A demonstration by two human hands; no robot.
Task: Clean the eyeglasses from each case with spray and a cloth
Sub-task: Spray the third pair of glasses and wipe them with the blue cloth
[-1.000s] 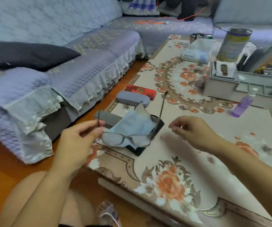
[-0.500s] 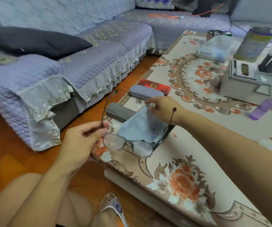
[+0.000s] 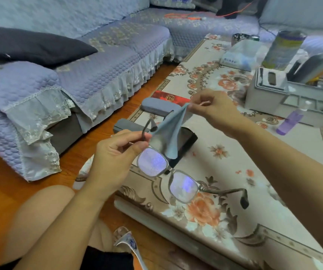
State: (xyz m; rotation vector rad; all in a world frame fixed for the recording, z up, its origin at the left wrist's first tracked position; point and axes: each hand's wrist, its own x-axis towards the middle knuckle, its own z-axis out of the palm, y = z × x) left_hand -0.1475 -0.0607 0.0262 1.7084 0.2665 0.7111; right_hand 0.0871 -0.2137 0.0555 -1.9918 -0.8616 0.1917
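Pinching one temple, the left hand (image 3: 114, 152) holds the eyeglasses (image 3: 168, 172) above the desk (image 3: 224, 172) edge. Right hand (image 3: 213, 108) fingers pinch the blue cloth (image 3: 168, 133), dangling over the open black case (image 3: 187, 141).

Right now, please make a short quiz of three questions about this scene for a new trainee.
1. True or false: the right hand pinches a corner of the blue cloth.
2. Which hand holds the eyeglasses? A) left hand B) right hand C) neither
3. Fill in: the purple spray bottle lies on the ____, untouched by either hand.

Key
1. True; the cloth hangs from its fingers above the open black case.
2. A; it grips one temple arm, and both lenses look speckled with droplets.
3. Table; the bottle is beside the grey organiser.
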